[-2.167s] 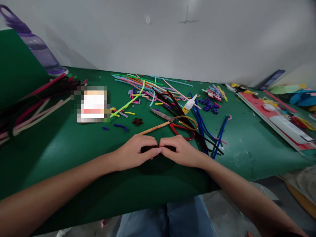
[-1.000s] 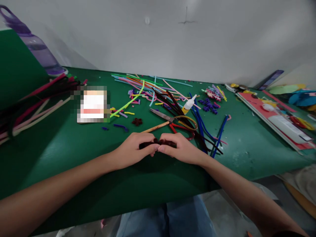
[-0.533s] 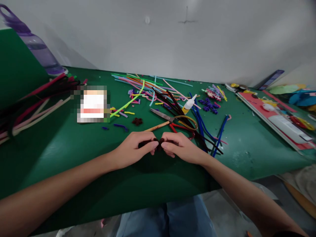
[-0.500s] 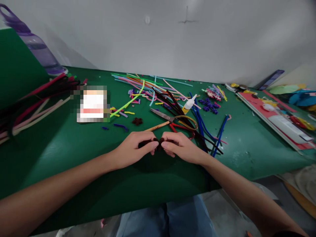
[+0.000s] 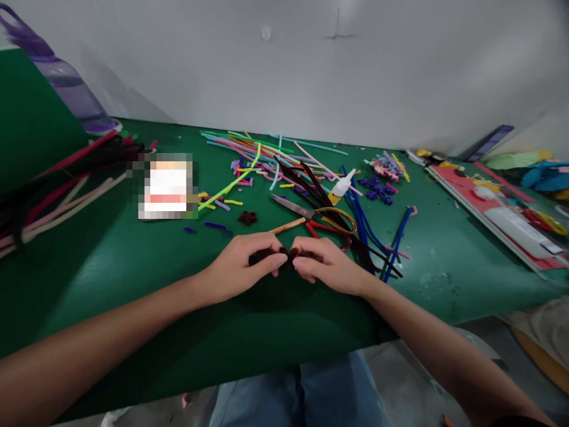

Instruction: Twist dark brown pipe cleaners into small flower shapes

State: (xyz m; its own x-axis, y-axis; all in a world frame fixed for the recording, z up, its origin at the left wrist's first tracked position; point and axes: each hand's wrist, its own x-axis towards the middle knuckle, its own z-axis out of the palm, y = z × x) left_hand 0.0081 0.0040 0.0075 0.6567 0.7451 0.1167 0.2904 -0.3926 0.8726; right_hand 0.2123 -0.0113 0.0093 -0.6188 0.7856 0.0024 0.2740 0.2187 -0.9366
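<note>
Both hands meet above the near part of the green table, fingertips almost touching. Between them is a small dark brown pipe cleaner piece (image 5: 288, 258), mostly covered by the fingers. My left hand (image 5: 251, 260) pinches its left side with thumb and forefinger. On its right side, my right hand (image 5: 328, 264) is closed in a similar pinch. Just beyond the left hand lies a finished-looking brown pipe cleaner flower (image 5: 248, 217). Scissors (image 5: 293, 207) with yellowish handles lie past the fingers, crossing a red-handled tool (image 5: 326, 228) whose kind I cannot make out.
Coloured pipe cleaners (image 5: 240, 145) spread across the back of the green table (image 5: 186, 350). A small white glue bottle (image 5: 341, 188) stands among dark and blue stems. Purple curled pieces (image 5: 377, 191) lie to the right, near a red board (image 5: 462, 184). A purple water bottle (image 5: 73, 89) stands at back left.
Both hands keep their pinch on the brown pipe cleaner, with only a very slight shift of the fingers. Nothing else on the table has moved.
</note>
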